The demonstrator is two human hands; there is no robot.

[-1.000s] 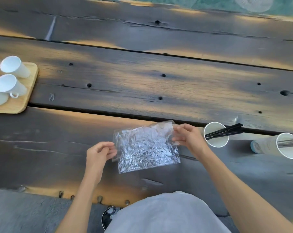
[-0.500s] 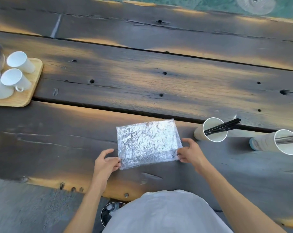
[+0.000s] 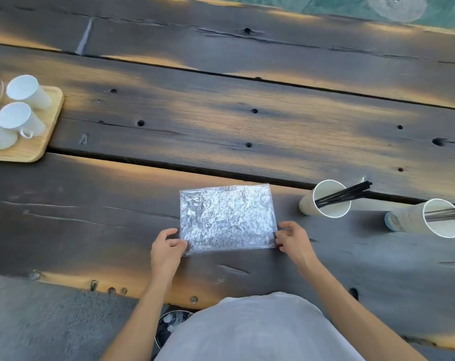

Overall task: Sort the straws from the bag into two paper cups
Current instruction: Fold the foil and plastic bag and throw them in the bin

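Head view: empty crinkled plastic bag (image 3: 227, 220) is being pinched flat, near corners, by left hand (image 3: 166, 250) & right hand (image 3: 294, 239), w/ long axis running left-right between them.

I see wide bare wood across middle of table (image 3: 221, 121), room for hand to pass there. Bag (image 3: 227, 220) lies flat near front edge, my hands at its near corners. To right, two paper cups in way: one (image 3: 325, 200) with black straws (image 3: 343, 194) sticking out, other (image 3: 429, 217) beyond it. Far left, tray (image 3: 36, 147) with white cups (image 3: 25, 105) blocks that corner.
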